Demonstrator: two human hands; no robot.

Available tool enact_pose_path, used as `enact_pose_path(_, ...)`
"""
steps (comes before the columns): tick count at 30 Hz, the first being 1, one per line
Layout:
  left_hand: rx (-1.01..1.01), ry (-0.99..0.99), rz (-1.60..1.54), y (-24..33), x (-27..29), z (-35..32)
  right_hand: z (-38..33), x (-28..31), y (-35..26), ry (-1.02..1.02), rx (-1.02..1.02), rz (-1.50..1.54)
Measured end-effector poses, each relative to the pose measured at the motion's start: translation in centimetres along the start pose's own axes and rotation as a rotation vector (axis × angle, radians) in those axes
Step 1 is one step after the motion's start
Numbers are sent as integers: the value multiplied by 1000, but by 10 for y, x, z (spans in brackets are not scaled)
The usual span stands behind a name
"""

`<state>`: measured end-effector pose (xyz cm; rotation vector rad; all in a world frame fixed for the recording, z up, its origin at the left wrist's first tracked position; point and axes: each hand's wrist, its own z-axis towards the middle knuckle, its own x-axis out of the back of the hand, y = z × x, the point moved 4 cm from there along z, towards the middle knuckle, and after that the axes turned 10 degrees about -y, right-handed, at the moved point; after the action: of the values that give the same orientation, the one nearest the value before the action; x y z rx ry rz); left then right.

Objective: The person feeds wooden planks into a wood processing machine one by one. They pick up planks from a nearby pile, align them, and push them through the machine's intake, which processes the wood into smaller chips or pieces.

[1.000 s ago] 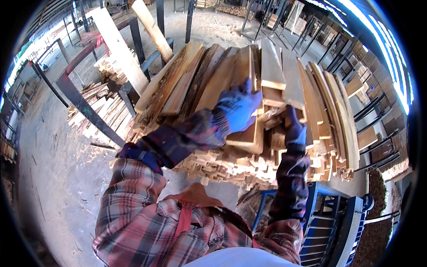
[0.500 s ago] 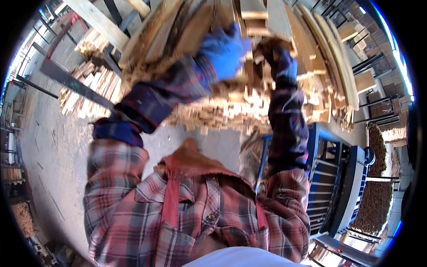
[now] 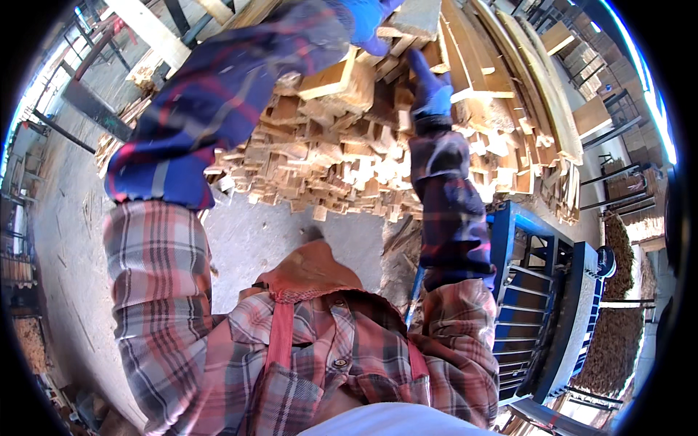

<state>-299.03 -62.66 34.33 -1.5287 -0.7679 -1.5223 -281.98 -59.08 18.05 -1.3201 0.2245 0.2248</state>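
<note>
My left hand [image 3: 365,23], in a blue glove, is at the top edge, partly cut off by the frame. Its thumb and a finger are spread beside the near end of a greyish wooden board [image 3: 419,17]. My right hand [image 3: 432,93], also blue-gloved, reaches up with fingers apart near the ends of the wood just below that board. I see no piece held firmly in either hand. A thick, pale block of wood [image 3: 327,81] juts from the stack below my left forearm.
Under my hands is a large stack of cut wood [image 3: 342,163] with uneven ends. Long boards [image 3: 534,80] lie along its right side. A blue metal frame with bars [image 3: 534,298] stands at the right. Concrete floor [image 3: 240,232] shows in front of me.
My left hand has moved up to the board's end. My right hand has shifted slightly left; the brown piece it was at no longer shows there. I appear closer to the stack.
</note>
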Motion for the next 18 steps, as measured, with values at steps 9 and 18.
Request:
enact_pose_path(9, -107, 0, -169, -51, -61, 85, 0, -35, -32, -67, 127, 126)
enact_pose_path(18, -139, 105, -100, -25, -59, 94, 9, -24, -41, -57, 255, -260)
